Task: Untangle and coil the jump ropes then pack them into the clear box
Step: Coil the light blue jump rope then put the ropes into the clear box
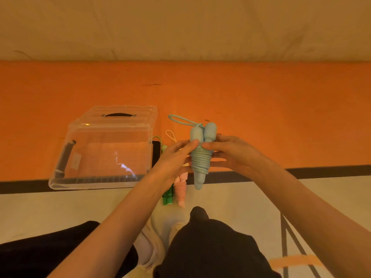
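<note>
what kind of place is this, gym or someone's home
Probably a gym or play space, though I can't be sure: the person sits on an orange floor mat with taped lines, against a plain wall.

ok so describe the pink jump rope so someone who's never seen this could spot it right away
Start at the clear box on the orange mat. Just right of it, two coiled ropes lie side by side on the floor under the left hand. The pink jump rope is the right one, beside the green jump rope; the blue jump rope is held in both hands.
</note>
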Motion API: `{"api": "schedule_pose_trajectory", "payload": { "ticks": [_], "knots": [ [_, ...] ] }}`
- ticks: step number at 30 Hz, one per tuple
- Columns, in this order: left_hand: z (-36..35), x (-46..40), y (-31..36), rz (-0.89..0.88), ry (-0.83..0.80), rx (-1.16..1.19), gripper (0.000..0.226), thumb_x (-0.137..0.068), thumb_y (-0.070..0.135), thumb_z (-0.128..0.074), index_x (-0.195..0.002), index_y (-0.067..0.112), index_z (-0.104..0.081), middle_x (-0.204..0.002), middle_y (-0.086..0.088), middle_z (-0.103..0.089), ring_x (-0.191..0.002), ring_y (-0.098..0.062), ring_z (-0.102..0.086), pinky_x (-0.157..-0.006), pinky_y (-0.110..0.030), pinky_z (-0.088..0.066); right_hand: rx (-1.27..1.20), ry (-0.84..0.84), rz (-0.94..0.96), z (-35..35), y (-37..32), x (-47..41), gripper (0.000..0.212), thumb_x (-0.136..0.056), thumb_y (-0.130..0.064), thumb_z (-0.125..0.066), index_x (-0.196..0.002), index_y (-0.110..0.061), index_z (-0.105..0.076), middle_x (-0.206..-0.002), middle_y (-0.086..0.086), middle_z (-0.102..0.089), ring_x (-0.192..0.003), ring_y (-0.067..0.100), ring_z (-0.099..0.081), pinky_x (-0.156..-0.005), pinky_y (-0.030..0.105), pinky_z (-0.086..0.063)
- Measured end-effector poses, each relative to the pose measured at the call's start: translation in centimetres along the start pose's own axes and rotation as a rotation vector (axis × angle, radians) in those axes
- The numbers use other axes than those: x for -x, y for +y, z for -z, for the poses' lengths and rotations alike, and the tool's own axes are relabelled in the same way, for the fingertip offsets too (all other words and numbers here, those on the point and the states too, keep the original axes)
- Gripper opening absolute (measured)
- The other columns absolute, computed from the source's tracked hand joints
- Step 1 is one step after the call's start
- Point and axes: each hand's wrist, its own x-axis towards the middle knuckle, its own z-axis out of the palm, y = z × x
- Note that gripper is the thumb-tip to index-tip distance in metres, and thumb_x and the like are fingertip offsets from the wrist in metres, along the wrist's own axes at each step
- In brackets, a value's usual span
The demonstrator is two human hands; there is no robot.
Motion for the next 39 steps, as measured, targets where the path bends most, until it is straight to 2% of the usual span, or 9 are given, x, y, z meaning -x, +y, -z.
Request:
{"api": "schedule_pose_trajectory", "payload": {
  "ticks": [3,9,13,18,24,30,34,36,39],
  "knots": [
    [0.5,-0.8,-1.4,0.035,-0.021,0.024,0.028,-0.093,0.027,-0.062,-0.116,0.012,-0.063,-0.096,-0.001,-0.069,-0.087,-0.015,-0.066,-0.069,-0.027,-0.057,-0.038,0.032,-0.027,0.1,1.6,-0.9,0.033,-0.086,-0.011,-0.067,-0.119,-0.008,-0.063,-0.119,0.016,-0.066,-0.101,0.026,-0.062,-0.083,0.039,-0.055],
    [2.4,-2.1,-3.5,0.115,-0.023,0.073,0.012,-0.096,0.025,-0.057,-0.101,0.017,-0.064,-0.079,0.006,-0.07,-0.071,-0.007,-0.068,-0.065,-0.023,-0.055,-0.054,0.04,-0.056,0.2,4.3,-2.9,0.034,-0.086,-0.009,-0.065,-0.12,-0.013,-0.063,-0.113,0.01,-0.068,-0.1,0.027,-0.064,-0.094,0.042,-0.049],
    [3.4,-3.0,-4.9,0.169,0.002,0.101,0.013,-0.097,0.022,-0.055,-0.103,0.015,-0.063,-0.088,0.001,-0.067,-0.08,-0.011,-0.067,-0.075,-0.026,-0.056,-0.059,0.027,-0.092,0.3,5.6,-4.6,0.036,-0.084,-0.01,-0.067,-0.119,-0.018,-0.064,-0.106,0.006,-0.069,-0.094,0.024,-0.065,-0.093,0.043,-0.05],
    [4.9,-5.1,-7.1,0.223,0.071,0.054,0.028,-0.097,0.025,-0.054,-0.121,0.012,-0.061,-0.11,-0.002,-0.07,-0.108,-0.016,-0.063,-0.102,-0.037,-0.046,-0.109,0.033,-0.125,1.0,7.6,-6.7,0.035,-0.086,-0.006,-0.065,-0.12,-0.013,-0.064,-0.11,0.012,-0.067,-0.098,0.026,-0.063,-0.09,0.042,-0.05],
    [6.8,-7.8,-10.8,0.265,0.222,0.023,0.017,-0.097,0.023,-0.055,-0.109,0.016,-0.064,-0.104,-0.001,-0.068,-0.106,-0.018,-0.061,-0.098,-0.035,-0.046,-0.119,0.067,-0.179,2.5,10.1,-9.0,0.034,-0.084,-0.008,-0.067,-0.118,-0.013,-0.064,-0.103,0.009,-0.068,-0.092,0.021,-0.063,-0.075,0.031,-0.051],
    [7.3,-10.1,-14.8,0.252,0.352,-0.279,0.031,-0.092,0.024,-0.063,-0.119,0.015,-0.052,-0.119,-0.007,-0.059,-0.106,-0.02,-0.06,-0.093,-0.038,-0.05,-0.121,0.066,-0.23,3.0,12.6,-10.8,0.034,-0.084,-0.01,-0.068,-0.118,-0.014,-0.064,-0.107,0.008,-0.068,-0.093,0.019,-0.063,-0.076,0.031,-0.05],
    [7.6,-11.0,-16.1,0.137,0.31,-0.575,0.05,-0.087,0.031,-0.068,-0.129,0.017,-0.044,-0.121,-0.004,-0.048,-0.106,-0.019,-0.056,-0.091,-0.038,-0.049,-0.17,0.117,-0.252,2.8,14.3,-11.9,0.032,-0.085,-0.01,-0.068,-0.117,-0.009,-0.064,-0.11,0.01,-0.069,-0.093,0.019,-0.064,-0.073,0.031,-0.05],
    [7.8,-11.7,-16.4,0.09,0.302,-0.643,0.048,-0.088,0.031,-0.066,-0.129,0.017,-0.045,-0.123,-0.007,-0.049,-0.103,-0.023,-0.059,-0.091,-0.046,-0.051,-0.178,0.148,-0.268,2.9,15.0,-12.4,0.033,-0.083,-0.011,-0.069,-0.116,-0.009,-0.064,-0.109,0.009,-0.069,-0.095,0.02,-0.063,-0.079,0.034,-0.049],
    [7.9,-13.1,-16.7,0.105,0.315,-0.737,0.048,-0.091,0.027,-0.06,-0.134,0.013,-0.042,-0.128,-0.011,-0.045,-0.108,-0.028,-0.056,-0.095,-0.045,-0.047,-0.206,0.143,-0.293,2.9,15.7,-13.0,0.031,-0.084,-0.011,-0.067,-0.115,-0.01,-0.065,-0.102,0.005,-0.068,-0.093,0.019,-0.062,-0.084,0.038,-0.044]
  ]
}}
